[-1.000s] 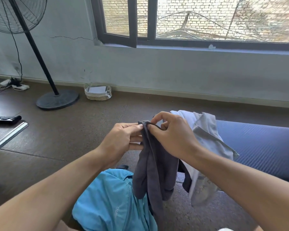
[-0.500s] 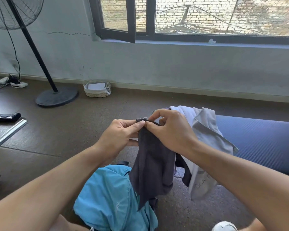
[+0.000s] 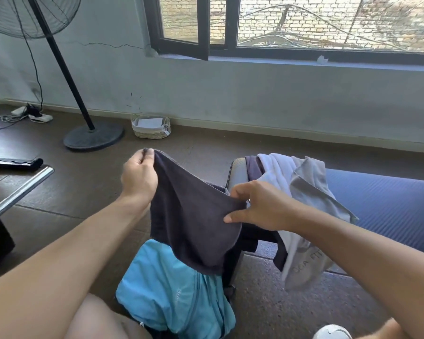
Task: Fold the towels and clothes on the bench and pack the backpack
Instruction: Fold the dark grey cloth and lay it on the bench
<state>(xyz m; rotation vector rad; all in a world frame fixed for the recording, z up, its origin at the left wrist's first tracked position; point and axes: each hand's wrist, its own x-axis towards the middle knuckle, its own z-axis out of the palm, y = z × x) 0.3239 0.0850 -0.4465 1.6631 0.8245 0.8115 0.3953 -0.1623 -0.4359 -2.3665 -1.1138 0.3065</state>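
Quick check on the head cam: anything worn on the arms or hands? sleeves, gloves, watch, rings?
Nothing worn that shows. The left hand and right hand are bare, no gloves, and no rings are visible. Both forearms are bare from wrist to frame edge: no sleeves, watch or bands in view. No markings or cables on either arm.

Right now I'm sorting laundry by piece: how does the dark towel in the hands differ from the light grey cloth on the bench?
The dark towel is charcoal and held in the air; the light grey cloth is pale, printed, and draped untouched over the bench. Both are unfolded.
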